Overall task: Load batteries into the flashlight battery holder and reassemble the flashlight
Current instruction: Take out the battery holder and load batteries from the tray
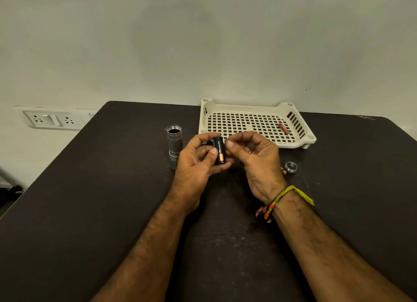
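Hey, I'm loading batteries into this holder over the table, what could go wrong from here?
The left hand grips the battery holder in mid-air while the right hand works at its top; a slip might drop it onto the table. The flashlight body stands upright by the left hand and may get knocked over. The loose battery beside the end cap may roll.

A dark brown table [94, 211] with a scuffed, faintly glossy top fills the lower half of the view, its rounded far edge set against a plain off-white wall [203, 42]. At nine o'clock, a white socket-and-switch panel [53, 119] is mounted low on that wall, just beyond the table's left edge. Soft, even light leaves a dim shadow high on the wall.
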